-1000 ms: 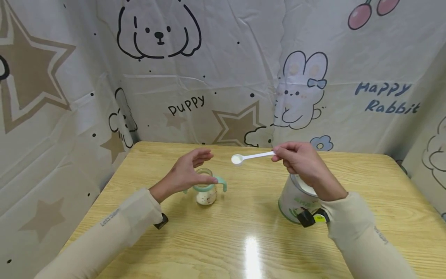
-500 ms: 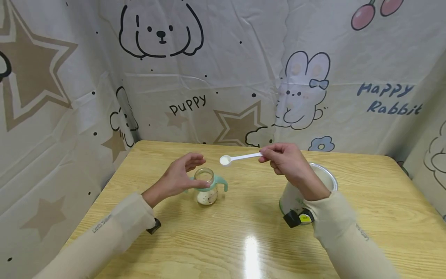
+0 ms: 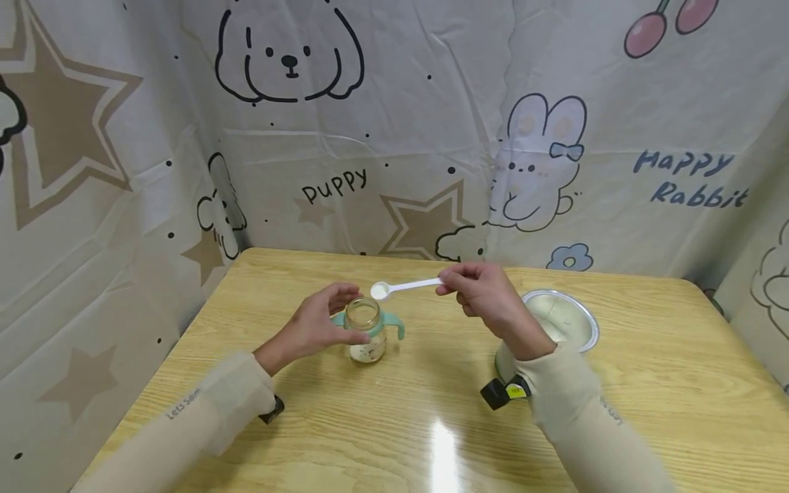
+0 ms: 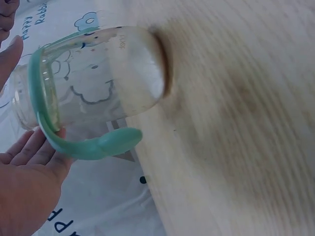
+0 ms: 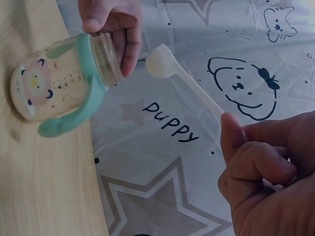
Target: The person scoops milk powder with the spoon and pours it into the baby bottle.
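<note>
A clear baby bottle (image 3: pixel 368 350) with a mint-green two-handled collar stands uncapped on the table. It has printed cartoon figures and a whitish layer at its bottom. My left hand (image 3: pixel 314 322) is spread around its neck, thumb in front and fingers behind, the fingers fairly straight. In the right wrist view those fingers lie beside the bottle's threaded mouth (image 5: pixel 109 59). My right hand (image 3: pixel 483 294) pinches the handle end of a white measuring scoop (image 3: pixel 407 285) between thumb and forefinger. Pale powder fills the scoop's bowl, level and close by the bottle's rim.
Partly behind my right forearm stands an open powder tin (image 3: pixel 593 335) with a silver rim and pale powder inside. The wooden table (image 3: pixel 345 431) ends at a printed cloth (image 3: pixel 425 103) along the back and left.
My right hand has carried the scoop left, from near the tin to the bottle's mouth. My left hand has dropped slightly around the bottle's neck. More of the tin's opening shows.
</note>
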A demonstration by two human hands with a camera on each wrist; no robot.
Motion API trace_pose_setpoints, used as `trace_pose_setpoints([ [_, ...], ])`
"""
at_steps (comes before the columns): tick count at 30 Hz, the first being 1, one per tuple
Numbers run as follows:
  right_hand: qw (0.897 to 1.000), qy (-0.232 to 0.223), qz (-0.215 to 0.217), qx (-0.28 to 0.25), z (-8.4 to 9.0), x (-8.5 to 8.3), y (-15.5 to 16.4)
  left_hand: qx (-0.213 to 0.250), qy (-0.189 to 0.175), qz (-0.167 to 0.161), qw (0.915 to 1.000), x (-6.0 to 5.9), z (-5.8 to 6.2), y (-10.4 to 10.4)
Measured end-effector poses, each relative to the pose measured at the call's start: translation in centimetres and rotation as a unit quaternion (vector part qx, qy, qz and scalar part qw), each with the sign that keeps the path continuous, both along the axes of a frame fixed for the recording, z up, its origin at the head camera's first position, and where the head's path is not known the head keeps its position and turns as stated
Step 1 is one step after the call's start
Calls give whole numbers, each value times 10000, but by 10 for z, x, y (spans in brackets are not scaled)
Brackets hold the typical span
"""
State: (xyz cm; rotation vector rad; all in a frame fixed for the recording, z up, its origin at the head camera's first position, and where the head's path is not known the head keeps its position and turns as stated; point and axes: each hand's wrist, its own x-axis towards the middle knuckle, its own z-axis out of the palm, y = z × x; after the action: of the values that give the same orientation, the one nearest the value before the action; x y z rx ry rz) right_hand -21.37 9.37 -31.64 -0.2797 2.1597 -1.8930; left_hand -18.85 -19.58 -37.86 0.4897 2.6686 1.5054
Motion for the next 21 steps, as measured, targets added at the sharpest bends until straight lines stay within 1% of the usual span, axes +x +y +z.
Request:
trace_pose_setpoints([
  [4, 10000, 12, -8, -33, -5, 0, -6, -32, 22, 87, 10000, 1, -5, 1],
  [12, 10000, 6, 17, -32, -17, 3, -16, -189, 353, 168, 9991, 3, -9, 1],
  [17, 9998, 52, -15, 175, -20, 6, -21, -267, 370, 179, 9988, 2, -9, 1],
  [21, 9989, 184, 28, 440, -23, 8, -22, -306, 336, 184, 9988, 2, -8, 1],
])
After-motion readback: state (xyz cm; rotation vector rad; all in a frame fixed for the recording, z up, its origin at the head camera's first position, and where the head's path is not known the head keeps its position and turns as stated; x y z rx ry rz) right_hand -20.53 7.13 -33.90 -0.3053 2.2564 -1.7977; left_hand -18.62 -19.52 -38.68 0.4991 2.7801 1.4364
